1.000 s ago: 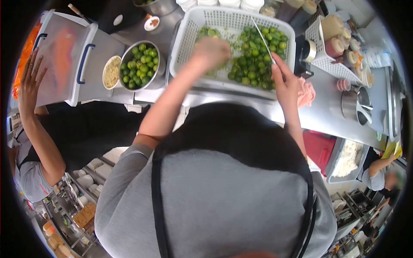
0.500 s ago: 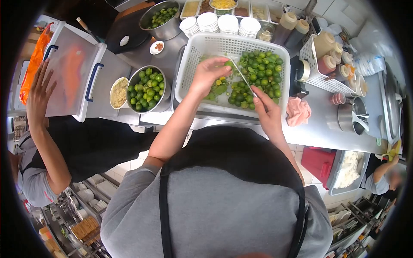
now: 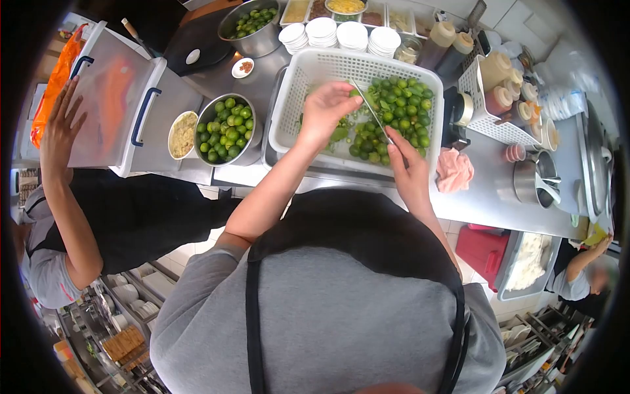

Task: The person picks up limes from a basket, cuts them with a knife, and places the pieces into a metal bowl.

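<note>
My right hand is closed round the handle of a thin knife. Its blade slants up and left over a white perforated basket. My left hand is over the basket's left half, thumb and fingers pinched together beside the blade's tip. Whatever it holds is too small or hidden to make out. Small green limes fill the basket's right side. Loose green leaves and bits lie on its floor, partly behind my left wrist.
On the left stand a steel pot of limes, a bowl of pale chopped food and a clear bin that a co-worker's hand touches. A pink cloth and a bottle basket are at the right. Stacked white dishes stand behind.
My left hand has shifted slightly right, its fingers drawn closer together near the blade. The knife sits a bit steeper. The co-worker's hand still rests at the bin.
</note>
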Demonstrator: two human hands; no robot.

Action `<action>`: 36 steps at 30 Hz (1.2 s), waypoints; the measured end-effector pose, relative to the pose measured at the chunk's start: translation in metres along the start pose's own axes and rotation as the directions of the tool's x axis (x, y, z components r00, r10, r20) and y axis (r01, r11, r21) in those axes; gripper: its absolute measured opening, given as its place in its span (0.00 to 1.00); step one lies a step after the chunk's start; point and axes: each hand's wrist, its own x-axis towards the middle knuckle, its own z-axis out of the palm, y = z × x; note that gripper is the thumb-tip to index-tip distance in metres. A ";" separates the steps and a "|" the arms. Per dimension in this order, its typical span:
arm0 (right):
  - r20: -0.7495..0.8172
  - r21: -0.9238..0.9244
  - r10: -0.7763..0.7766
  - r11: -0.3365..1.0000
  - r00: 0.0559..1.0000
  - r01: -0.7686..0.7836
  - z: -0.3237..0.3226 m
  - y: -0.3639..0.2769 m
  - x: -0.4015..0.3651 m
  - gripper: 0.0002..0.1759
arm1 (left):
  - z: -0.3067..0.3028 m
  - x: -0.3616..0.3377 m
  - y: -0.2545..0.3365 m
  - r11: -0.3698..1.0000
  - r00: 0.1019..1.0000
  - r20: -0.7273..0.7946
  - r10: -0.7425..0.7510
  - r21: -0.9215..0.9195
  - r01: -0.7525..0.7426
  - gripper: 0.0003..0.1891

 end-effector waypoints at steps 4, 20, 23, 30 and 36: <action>-0.027 -0.011 0.079 0.997 0.996 -0.080 -0.004 0.008 0.013 0.16 | 0.018 -0.019 0.003 0.995 0.985 0.148 -0.084 0.058 0.076 0.12; 0.011 0.011 0.007 1.000 1.000 -0.007 -0.005 0.003 0.013 0.16 | 0.006 0.005 0.005 0.997 0.997 0.069 -0.017 0.075 0.011 0.14; 0.021 0.001 0.039 0.999 0.999 -0.039 -0.005 0.003 0.020 0.16 | 0.001 0.009 0.011 0.955 0.982 0.097 -0.162 -0.234 0.181 0.11; 0.086 -0.060 -0.011 0.998 0.996 0.017 -0.008 0.021 0.013 0.17 | -0.085 0.017 0.041 0.990 0.984 -0.168 -0.056 0.120 0.077 0.12; 0.099 -0.227 0.004 0.974 0.995 0.019 -0.016 0.030 0.024 0.19 | -0.191 0.001 0.080 0.397 0.911 -0.346 0.224 0.886 0.239 0.17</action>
